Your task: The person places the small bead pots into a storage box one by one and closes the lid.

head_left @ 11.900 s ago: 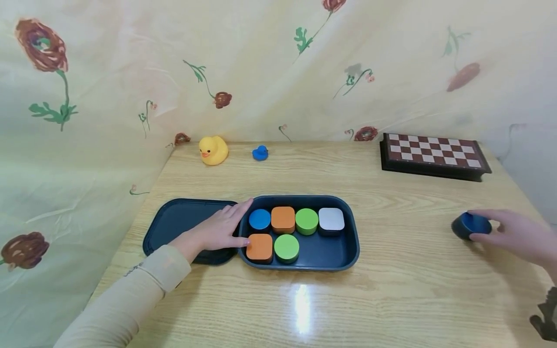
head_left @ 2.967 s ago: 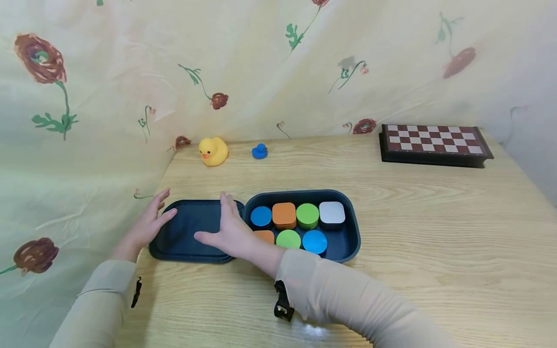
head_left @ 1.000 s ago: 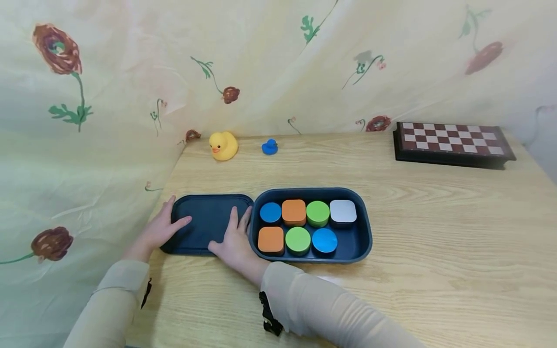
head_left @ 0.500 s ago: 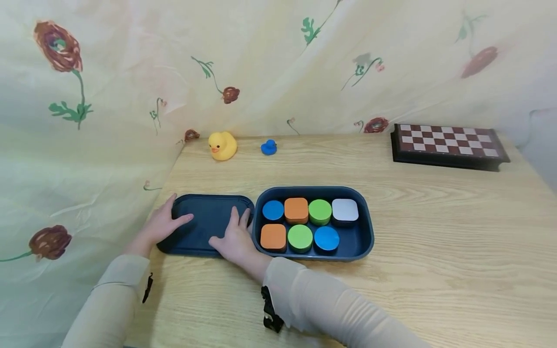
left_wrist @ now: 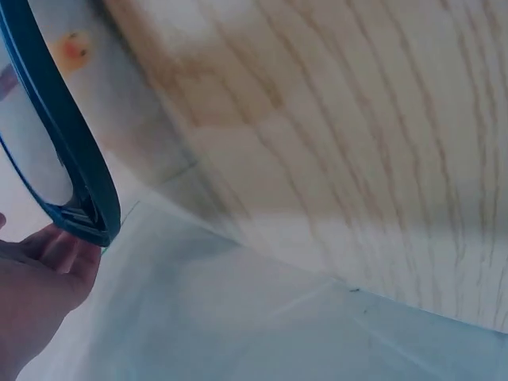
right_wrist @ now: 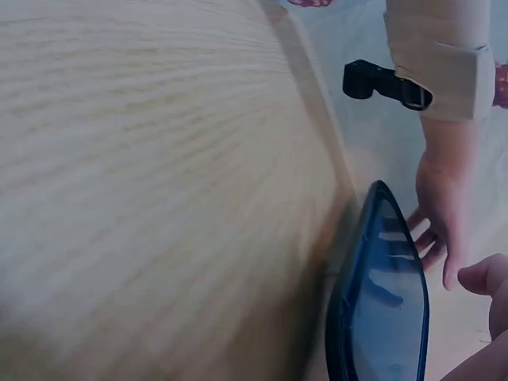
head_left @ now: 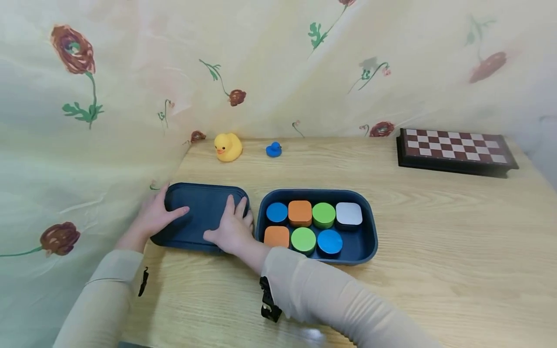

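In the head view, a dark blue lid (head_left: pixel 196 208) with rounded corners is held between two hands. My left hand (head_left: pixel 152 215) grips its left end, and my right hand (head_left: pixel 235 229) grips its right end with the thumb on top. The left wrist view has the lid's rim (left_wrist: pixel 83 159) raised off the wooden table, with fingertips at its corner. Just right of the lid stands a dark blue box (head_left: pixel 370 237). Inside it are small round and square containers with blue, orange, green and white tops, such as a blue round one (head_left: pixel 329 241).
At the back of the table sit a yellow rubber duck (head_left: pixel 228 147) and a small blue duck (head_left: pixel 273 150). A folded chessboard (head_left: pixel 457 151) lies at the back right. A flowered cloth (head_left: pixel 130 96) hangs behind and along the left side.
Earlier my right hand held a dark cup-like container at far right; a blue-topped one now sits in the box. Both hands reached the lid, which has since risen and shifted left from the box.
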`<state>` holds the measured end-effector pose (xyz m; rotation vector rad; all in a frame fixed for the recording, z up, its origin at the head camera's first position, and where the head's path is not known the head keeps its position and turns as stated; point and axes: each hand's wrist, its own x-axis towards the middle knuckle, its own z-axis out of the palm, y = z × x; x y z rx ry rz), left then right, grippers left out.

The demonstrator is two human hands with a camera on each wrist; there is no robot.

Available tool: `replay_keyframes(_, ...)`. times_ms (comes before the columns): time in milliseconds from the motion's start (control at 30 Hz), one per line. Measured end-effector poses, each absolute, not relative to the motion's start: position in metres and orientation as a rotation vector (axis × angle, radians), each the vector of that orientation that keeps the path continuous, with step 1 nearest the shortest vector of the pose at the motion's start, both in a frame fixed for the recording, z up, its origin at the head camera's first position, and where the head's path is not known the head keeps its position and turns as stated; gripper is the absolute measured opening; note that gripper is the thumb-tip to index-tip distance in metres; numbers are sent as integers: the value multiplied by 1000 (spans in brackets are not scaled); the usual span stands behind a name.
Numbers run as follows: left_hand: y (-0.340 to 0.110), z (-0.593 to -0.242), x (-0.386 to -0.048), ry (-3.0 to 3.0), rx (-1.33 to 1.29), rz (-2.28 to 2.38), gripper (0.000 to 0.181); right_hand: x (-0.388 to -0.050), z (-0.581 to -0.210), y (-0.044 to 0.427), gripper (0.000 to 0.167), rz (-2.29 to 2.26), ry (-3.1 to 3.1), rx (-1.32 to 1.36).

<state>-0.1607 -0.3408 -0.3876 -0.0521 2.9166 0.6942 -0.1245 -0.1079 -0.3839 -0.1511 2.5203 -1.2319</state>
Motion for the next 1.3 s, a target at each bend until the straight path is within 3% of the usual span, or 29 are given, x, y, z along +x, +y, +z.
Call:
replay_keyframes(333, -333, -365, -164, 3032, -94, 869, 109, -152, -355, -96, 105, -1278, 2536, -114)
replay_keyframes(667, -294, -330, -186, 3106, -99, 902, 108, -187, -330, -61, 105, -1405, 2517, -52)
replay_keyframes(1000, -239, -318, -214, 3122, 68, 1059, 105, -219, -308, 3, 99, -1583, 2561, -124)
replay_keyframes(1300, -188, -319, -230, 3059, 212, 1120, 105, -228, -308, 66, 96, -1534, 2671, -166)
